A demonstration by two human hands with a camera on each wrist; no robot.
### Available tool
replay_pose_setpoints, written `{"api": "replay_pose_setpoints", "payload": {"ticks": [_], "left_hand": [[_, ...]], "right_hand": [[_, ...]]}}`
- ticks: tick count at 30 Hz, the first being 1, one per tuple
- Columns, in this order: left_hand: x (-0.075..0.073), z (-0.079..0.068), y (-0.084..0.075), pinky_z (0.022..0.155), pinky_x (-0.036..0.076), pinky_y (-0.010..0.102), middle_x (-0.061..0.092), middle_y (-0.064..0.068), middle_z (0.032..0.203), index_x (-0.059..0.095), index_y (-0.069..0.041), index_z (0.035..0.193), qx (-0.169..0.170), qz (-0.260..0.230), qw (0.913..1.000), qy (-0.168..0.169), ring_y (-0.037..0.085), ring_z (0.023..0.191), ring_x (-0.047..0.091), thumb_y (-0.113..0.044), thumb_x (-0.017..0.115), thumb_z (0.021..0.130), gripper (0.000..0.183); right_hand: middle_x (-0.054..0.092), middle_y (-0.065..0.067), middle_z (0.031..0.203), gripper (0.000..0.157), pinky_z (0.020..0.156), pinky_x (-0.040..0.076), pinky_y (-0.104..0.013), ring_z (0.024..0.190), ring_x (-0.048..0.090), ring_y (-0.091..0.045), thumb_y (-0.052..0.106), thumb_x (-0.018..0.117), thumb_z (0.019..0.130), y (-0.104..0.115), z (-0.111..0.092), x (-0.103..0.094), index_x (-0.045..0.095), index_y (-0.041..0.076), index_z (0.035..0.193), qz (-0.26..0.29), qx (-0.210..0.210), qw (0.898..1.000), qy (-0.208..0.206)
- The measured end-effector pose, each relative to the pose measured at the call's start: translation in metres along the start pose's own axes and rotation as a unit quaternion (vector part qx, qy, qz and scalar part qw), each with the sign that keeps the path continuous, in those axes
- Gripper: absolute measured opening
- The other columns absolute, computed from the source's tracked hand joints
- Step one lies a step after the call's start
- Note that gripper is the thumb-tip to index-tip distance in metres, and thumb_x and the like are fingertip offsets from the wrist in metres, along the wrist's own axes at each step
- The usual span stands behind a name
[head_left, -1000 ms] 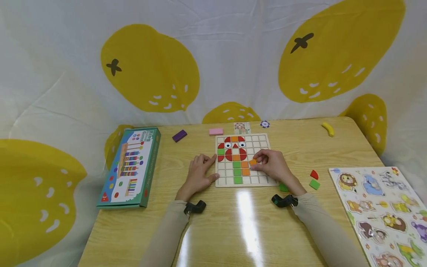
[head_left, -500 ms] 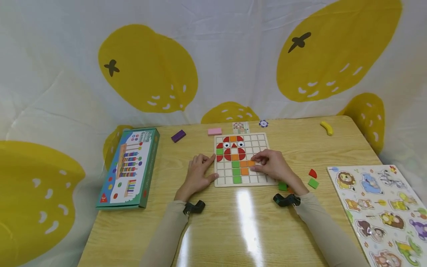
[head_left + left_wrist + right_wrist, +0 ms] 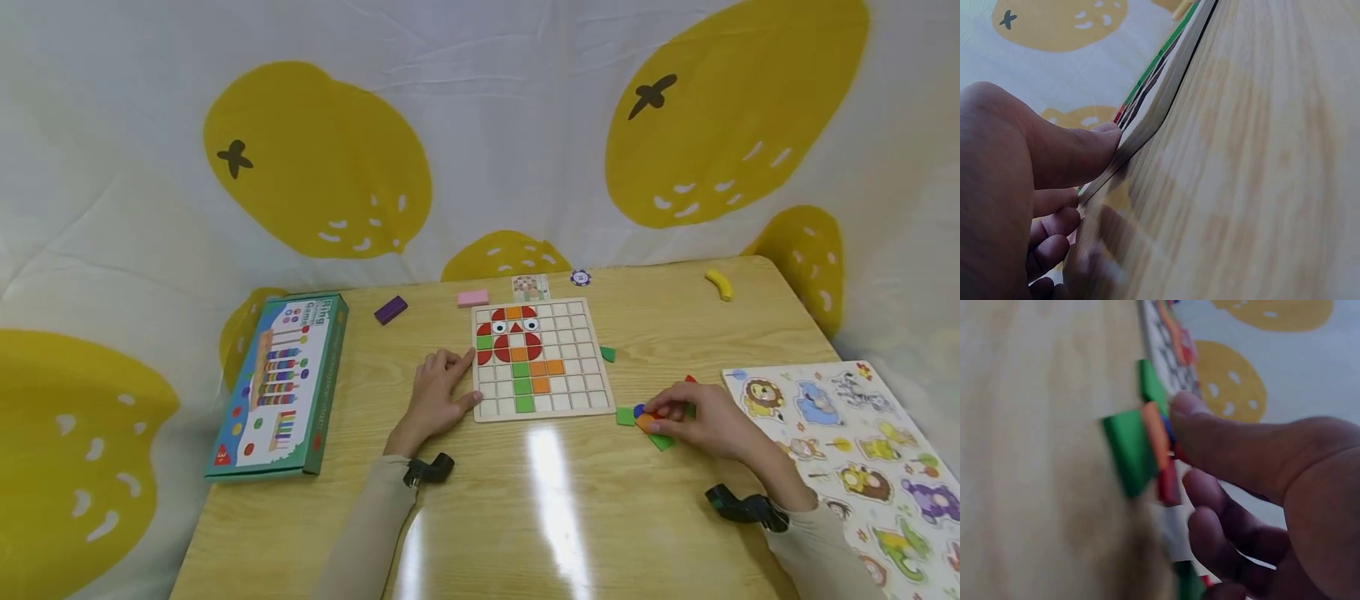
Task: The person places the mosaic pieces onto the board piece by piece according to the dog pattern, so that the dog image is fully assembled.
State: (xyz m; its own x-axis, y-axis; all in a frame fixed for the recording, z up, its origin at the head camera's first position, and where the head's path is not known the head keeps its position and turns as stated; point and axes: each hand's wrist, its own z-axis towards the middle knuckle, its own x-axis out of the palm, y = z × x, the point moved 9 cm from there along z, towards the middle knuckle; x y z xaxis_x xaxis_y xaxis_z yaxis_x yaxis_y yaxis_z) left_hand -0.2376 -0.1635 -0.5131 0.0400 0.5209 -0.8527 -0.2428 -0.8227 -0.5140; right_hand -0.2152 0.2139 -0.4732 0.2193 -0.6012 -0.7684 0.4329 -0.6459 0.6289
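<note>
A wooden grid board (image 3: 597,383) holds red, green and orange pieces and two eye pieces, forming a figure on its left half. My left hand (image 3: 435,396) rests by the board's left edge, thumb and index finger spread and touching it; the thumb (image 3: 1079,153) lies against the corner in the left wrist view. Right of the board, my right hand (image 3: 708,419) is at a small pile, its fingertips touching an orange piece (image 3: 645,423) and a blue piece (image 3: 639,410). A green piece (image 3: 1129,453) lies under them. Whether the fingers pinch a piece is hidden.
A green piece (image 3: 608,355) lies off the board's right edge. Behind the board are a pattern card (image 3: 531,287), a pink block (image 3: 472,298), a purple block (image 3: 391,310) and a round chip (image 3: 581,277). A game box (image 3: 277,383) stands left, an animal puzzle (image 3: 862,458) right.
My right hand has left the orange square lying in the board's grid and moved right to the loose pieces. My left hand has stayed at the board's left edge.
</note>
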Motion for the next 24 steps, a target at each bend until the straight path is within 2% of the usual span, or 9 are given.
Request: {"api": "replay_pose_setpoints", "payload": {"ticks": [4, 8, 11, 18, 21, 24], "left_hand": [[-0.002, -0.001, 0.002, 0.095, 0.028, 0.042, 0.045, 0.004, 0.122, 0.038, -0.023, 0.153, 0.000, -0.002, 1.0000, -0.005, 0.023, 0.109, 0.037, -0.044, 0.069, 0.087, 0.075], [-0.002, -0.001, 0.003, 0.093, 0.028, 0.042, 0.045, 0.005, 0.122, 0.038, -0.022, 0.153, 0.002, -0.004, 1.0000, -0.005, 0.023, 0.108, 0.037, -0.043, 0.069, 0.087, 0.075], [-0.002, -0.002, 0.002, 0.093, 0.028, 0.042, 0.046, 0.006, 0.122, 0.039, -0.022, 0.152, 0.002, -0.004, 1.0000, -0.005, 0.023, 0.107, 0.037, -0.043, 0.070, 0.087, 0.075], [-0.002, -0.001, -0.001, 0.093, 0.027, 0.041, 0.045, 0.005, 0.120, 0.040, -0.020, 0.152, 0.005, -0.003, 1.0000, -0.004, 0.022, 0.106, 0.036, -0.043, 0.070, 0.087, 0.075], [-0.003, 0.000, -0.002, 0.092, 0.027, 0.041, 0.045, 0.004, 0.119, 0.040, -0.020, 0.152, 0.007, -0.004, 0.9999, -0.008, 0.022, 0.105, 0.036, -0.043, 0.070, 0.087, 0.075], [-0.004, -0.001, -0.003, 0.092, 0.027, 0.041, 0.045, 0.004, 0.118, 0.041, -0.020, 0.152, 0.007, -0.003, 0.9999, -0.010, 0.022, 0.105, 0.036, -0.043, 0.070, 0.087, 0.075]], "right_hand": [[0.060, 0.014, 0.075, 0.017, 0.059, 0.045, -0.023, 0.064, 0.052, 0.000, 0.031, 0.082, 0.080, 0.001, -0.004, 0.007, 0.074, 0.020, 0.091, -0.032, 0.026, 0.999, -0.026], [0.059, 0.009, 0.076, 0.024, 0.059, 0.044, -0.023, 0.063, 0.051, -0.003, 0.034, 0.082, 0.080, 0.002, -0.006, 0.013, 0.071, 0.016, 0.090, -0.036, 0.062, 0.997, -0.013], [0.060, 0.005, 0.080, 0.023, 0.060, 0.044, -0.024, 0.066, 0.051, -0.005, 0.028, 0.081, 0.082, 0.003, -0.006, 0.015, 0.068, 0.012, 0.092, -0.024, 0.073, 0.997, -0.001], [0.058, 0.004, 0.077, 0.015, 0.057, 0.042, -0.023, 0.064, 0.049, -0.004, 0.014, 0.075, 0.087, 0.011, -0.002, 0.017, 0.063, 0.011, 0.094, -0.008, 0.062, 0.998, 0.003], [0.058, 0.002, 0.080, 0.018, 0.059, 0.044, -0.024, 0.065, 0.052, -0.006, 0.011, 0.070, 0.091, 0.015, 0.005, 0.014, 0.060, 0.008, 0.106, 0.013, 0.052, 0.999, -0.003], [0.059, -0.002, 0.085, 0.022, 0.063, 0.045, -0.026, 0.070, 0.056, -0.013, 0.011, 0.062, 0.097, 0.021, 0.017, 0.013, 0.056, 0.007, 0.118, 0.051, 0.044, 0.998, -0.001]]}}
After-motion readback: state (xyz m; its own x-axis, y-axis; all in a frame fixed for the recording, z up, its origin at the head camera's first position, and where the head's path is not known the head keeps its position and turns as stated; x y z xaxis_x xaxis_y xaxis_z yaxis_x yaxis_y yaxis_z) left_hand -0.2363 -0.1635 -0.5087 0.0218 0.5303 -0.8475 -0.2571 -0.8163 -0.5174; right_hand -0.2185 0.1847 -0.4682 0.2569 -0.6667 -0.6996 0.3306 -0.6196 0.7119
